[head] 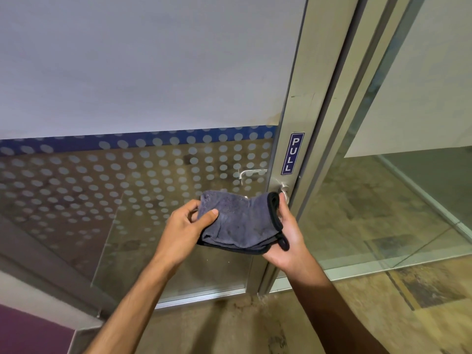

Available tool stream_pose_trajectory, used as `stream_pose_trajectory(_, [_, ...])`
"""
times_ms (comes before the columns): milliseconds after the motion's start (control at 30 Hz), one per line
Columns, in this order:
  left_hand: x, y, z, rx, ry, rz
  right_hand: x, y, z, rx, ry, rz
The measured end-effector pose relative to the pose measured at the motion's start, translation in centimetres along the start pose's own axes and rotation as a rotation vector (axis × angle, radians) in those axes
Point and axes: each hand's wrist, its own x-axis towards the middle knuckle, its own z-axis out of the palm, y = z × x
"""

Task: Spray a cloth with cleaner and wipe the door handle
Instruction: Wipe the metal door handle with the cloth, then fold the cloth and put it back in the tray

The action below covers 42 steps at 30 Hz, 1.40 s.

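Head view, the only one supplied. I found both hands holding a folded grey cloth with black edging at the centre of the frame, directly in front of the glass door. The left hand pinched the cloth's left edge, thumb on top and fingers curled beneath. The right hand cupped the right edge from below, palm turned inward, fingers closed round the black hem, where a small loop hung loose. In my judgement the cloth was stretched flat between the hands to present a clean face, either for spraying or for wiping.

Both forearms rose from the lower edge of the frame and converged, wrists roughly level, elbows out of view.

The door handle sat just right of centre, on the metal door frame, below a blue PULL sticker. The cloth's upper right corner and the right fingertips overlapped it; I could not tell whether they touched. A second lever showed through the dotted glass above the cloth.

No spray bottle was visible. I could not tell whether the cloth was damp.
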Motion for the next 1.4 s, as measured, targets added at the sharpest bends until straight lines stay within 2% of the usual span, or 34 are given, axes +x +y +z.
stream_pose_trajectory(200, [-1.4,-1.8,-1.5,-0.034,-0.025,-0.038,-1.7,1.3,-2.2,-0.213,0.097,-0.009])
stream_pose_trajectory(333, [-2.1,-2.7,-1.7,-0.113,-0.01,-0.078,-2.2,2.8,-3.9,-0.535,0.249,-0.107])
stream_pose_trajectory(433, [-2.5,-2.9,-1.6,-0.246,0.006,-0.144,-3.5,3.1,-4.1,-0.478,0.203,-0.138])
stream_pose_trajectory(567, [-3.1,-3.2,-0.8,-0.345,-0.056,-0.274,-6.0,3.3,-4.3,-0.379,0.128,-0.176])
stream_pose_trajectory(733, [-4.1,-3.1,1.8,-0.427,-0.091,-0.359,-9.8,4.1,-5.3,-0.325,0.279,-0.264])
stream_pose_trajectory(800, [-5.0,-3.2,3.1,-0.575,-0.095,-0.406,-11.8,4.4,-5.5,-0.271,0.309,-0.296])
stream_pose_trajectory(933, [-8.4,-3.4,7.6,-1.046,-0.205,-0.522,-16.2,5.1,-6.2,-0.192,0.377,-0.392])
stream_pose_trajectory(1000, [-10.4,-3.6,10.6,-1.113,-0.249,-0.545,-18.6,5.7,-6.9,-0.209,0.435,-0.463])
stream_pose_trajectory(1133, [-14.2,-3.6,16.1,-0.872,-0.401,-0.47,-24.1,7.3,-8.6,-0.175,0.441,-0.623])
stream_pose_trajectory(1267, [-17.5,-3.4,20.4,-0.718,-0.465,-0.472,-30.4,9.1,-9.6,-0.332,0.382,-0.727])
stream_pose_trajectory(1333, [-19.2,-3.5,21.8,-0.648,-0.484,-0.462,-33.9,9.9,-9.8,-0.392,0.423,-0.759])
stream_pose_trajectory(1400, [-20.8,-3.5,23.0,-0.558,-0.532,-0.425,-37.6,10.7,-9.7,-0.347,0.537,-0.75])
